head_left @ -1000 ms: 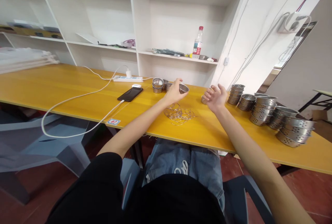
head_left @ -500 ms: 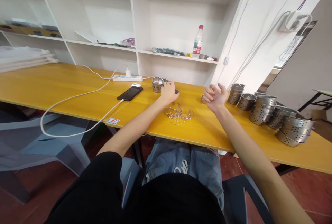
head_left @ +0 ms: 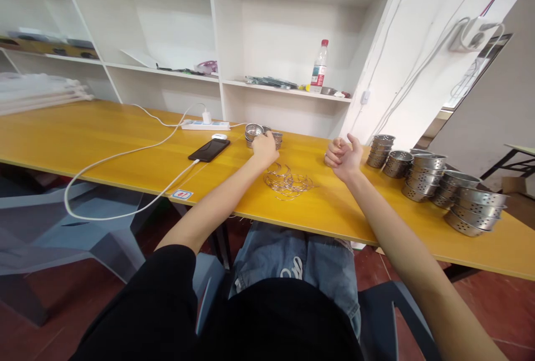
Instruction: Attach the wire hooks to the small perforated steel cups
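1. The left hand [head_left: 264, 150] is now farther left, over the perforated metal cups [head_left: 252, 132] near the power strip [head_left: 207, 126]; its grip is hidden.
2. The right hand [head_left: 345, 159] stays put, fingers curled tighter; whether it grasps anything is unclear.
3. Wire loops [head_left: 289, 184] lie unmoved.

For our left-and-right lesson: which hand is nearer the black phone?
The left hand. It is right of the black phone; the right hand is much farther right.
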A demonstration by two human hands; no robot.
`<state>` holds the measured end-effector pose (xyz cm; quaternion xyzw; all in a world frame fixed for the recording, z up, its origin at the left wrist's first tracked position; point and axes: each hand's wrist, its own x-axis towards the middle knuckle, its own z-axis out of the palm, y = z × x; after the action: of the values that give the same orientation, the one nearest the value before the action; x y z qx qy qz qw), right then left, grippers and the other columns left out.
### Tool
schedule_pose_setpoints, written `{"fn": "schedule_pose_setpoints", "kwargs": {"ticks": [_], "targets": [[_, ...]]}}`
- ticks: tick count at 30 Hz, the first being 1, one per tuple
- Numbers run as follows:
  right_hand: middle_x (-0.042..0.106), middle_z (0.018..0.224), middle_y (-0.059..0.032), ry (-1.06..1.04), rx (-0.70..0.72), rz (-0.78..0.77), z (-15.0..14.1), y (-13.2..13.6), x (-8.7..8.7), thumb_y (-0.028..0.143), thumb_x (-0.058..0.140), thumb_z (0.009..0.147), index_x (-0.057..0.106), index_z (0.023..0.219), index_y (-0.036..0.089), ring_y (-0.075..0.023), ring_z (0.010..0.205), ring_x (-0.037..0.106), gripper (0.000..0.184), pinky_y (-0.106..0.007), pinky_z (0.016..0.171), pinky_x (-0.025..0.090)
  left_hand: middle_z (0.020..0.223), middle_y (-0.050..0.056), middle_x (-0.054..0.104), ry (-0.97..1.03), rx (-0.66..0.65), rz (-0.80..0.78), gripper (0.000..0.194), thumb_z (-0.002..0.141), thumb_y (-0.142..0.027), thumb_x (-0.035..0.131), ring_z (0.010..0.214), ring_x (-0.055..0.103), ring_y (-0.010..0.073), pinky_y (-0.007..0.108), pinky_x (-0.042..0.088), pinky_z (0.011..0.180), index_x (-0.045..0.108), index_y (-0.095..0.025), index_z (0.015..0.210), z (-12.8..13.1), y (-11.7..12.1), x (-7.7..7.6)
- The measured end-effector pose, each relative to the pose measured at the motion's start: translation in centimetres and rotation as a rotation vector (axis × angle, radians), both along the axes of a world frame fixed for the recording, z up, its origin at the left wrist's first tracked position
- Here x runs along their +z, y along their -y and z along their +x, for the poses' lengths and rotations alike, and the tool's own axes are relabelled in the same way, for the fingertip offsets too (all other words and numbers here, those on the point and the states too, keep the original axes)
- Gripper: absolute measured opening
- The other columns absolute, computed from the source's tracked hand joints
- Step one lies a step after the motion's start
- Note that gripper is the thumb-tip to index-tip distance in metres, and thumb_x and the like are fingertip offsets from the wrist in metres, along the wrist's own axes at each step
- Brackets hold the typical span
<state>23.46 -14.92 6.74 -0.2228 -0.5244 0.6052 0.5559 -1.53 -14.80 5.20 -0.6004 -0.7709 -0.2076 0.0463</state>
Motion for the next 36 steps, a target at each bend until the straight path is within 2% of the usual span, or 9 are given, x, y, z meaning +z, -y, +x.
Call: {"fn": "schedule_pose_setpoints", "kwargs": {"ticks": [5,11,15,18,22,25,27,31,36], "targets": [[0.021,0.055,0.0105,0.193,-0.112,-0.076,-1.0,-0.3,-0.4,0.056,0.069,0.091,0.039,0.077,0.026,-0.0085,0.043,0.015,0.045,-0.022,0.038,0.016,0.143,0.032,0.061,0.01,0.001,-0.039,0.068,0.09,-0.025,0.075,0.136,0.064,0.0382,0.039,0.054,0.108,0.045,-0.004,0.147,-0.4,-0.4,-0.4],[0.025,0.055,0.0099,0.238,-0.202,-0.115,-1.5,-0.2,-0.5,0.056,0.069,0.093,0.043,0.076,0.024,-0.0086,0.044,0.022,0.044,-0.022,0.039,0.021,0.151,0.035,0.051,0.057,-0.012,-0.05,0.069,0.093,-0.028,0.078,0.139,0.062,0.0395,0.04,0.053,0.111,0.045,-0.005,0.148,-0.8,-0.5,-0.7],[0.029,0.055,0.0093,0.271,-0.232,-0.088,-1.5,-0.5,-0.8,0.057,0.073,0.089,0.046,0.075,0.024,-0.0089,0.045,0.026,0.045,-0.022,0.041,0.025,0.159,0.034,0.039,0.105,-0.025,-0.021,0.073,0.087,-0.013,0.082,0.135,0.066,0.036,0.036,0.052,0.112,0.044,-0.005,0.149,-1.1,-0.7,-0.7],[0.035,0.056,0.0079,0.327,-0.305,-0.027,-1.4,-0.7,-1.0,0.057,0.072,0.087,0.049,0.074,0.024,-0.0095,0.045,0.03,0.042,-0.023,0.042,0.028,0.158,0.034,0.041,0.121,-0.045,-0.002,0.066,0.089,-0.002,0.073,0.135,0.066,0.034,0.036,0.052,0.111,0.044,-0.004,0.148,-1.5,-1.0,-0.6],[0.051,0.061,0.0017,0.604,-0.62,0.145,-0.7,-0.8,-0.5,0.045,0.065,0.09,0.058,0.074,0.022,-0.0146,0.054,0.048,0.028,-0.026,0.052,0.042,0.147,0.031,0.058,0.103,-0.091,-0.024,0.051,0.091,0.002,0.061,0.134,0.067,0.0348,0.039,0.054,0.109,0.055,-0.005,0.141,-2.0,-1.2,-0.7],[0.073,0.081,-0.006,0.967,-0.916,0.251,1.1,-0.9,0.6,0.032,0.067,0.088,0.073,0.084,0.02,-0.0232,0.081,0.069,0.015,-0.032,0.077,0.056,0.134,0.029,0.068,0.083,-0.147,-0.016,0.043,0.089,-0.002,0.062,0.132,0.067,0.0379,0.042,0.054,0.11,0.065,-0.007,0.132,-1.7,-1.2,-0.8],[0.08,0.098,-0.0099,1.176,-1.01,0.232,2.9,-1.1,1.3,0.024,0.068,0.086,0.081,0.095,0.019,-0.029,0.099,0.074,0.017,-0.038,0.091,0.057,0.131,0.029,0.07,0.064,-0.169,0.005,0.041,0.09,-0.006,0.062,0.129,0.069,0.0395,0.044,0.055,0.109,0.068,-0.006,0.13,-1.2,-1.0,-0.7],[0.082,0.106,-0.0148,1.403,-0.952,0.24,6.2,-2.4,1.4,0.014,0.067,0.087,0.086,0.105,0.015,-0.0313,0.106,0.076,0.026,-0.038,0.096,0.057,0.13,0.028,0.07,0.014,-0.202,0.043,0.037,0.101,-0.019,0.05,0.125,0.07,0.0376,0.044,0.056,0.107,0.069,-0.007,0.131,0.4,-0.3,-0.4],[0.082,0.11,-0.0142,1.605,-0.755,0.376,7.1,-4.5,-0.6,0.006,0.064,0.089,0.087,0.114,0.014,-0.0241,0.099,0.075,0.034,-0.028,0.089,0.055,0.125,0.023,0.073,-0.041,-0.272,0.001,0.036,0.103,-0.025,0.049,0.124,0.07,0.0354,0.043,0.056,0.106,0.07,-0.011,0.128,1.9,0.6,-0.2]]}}
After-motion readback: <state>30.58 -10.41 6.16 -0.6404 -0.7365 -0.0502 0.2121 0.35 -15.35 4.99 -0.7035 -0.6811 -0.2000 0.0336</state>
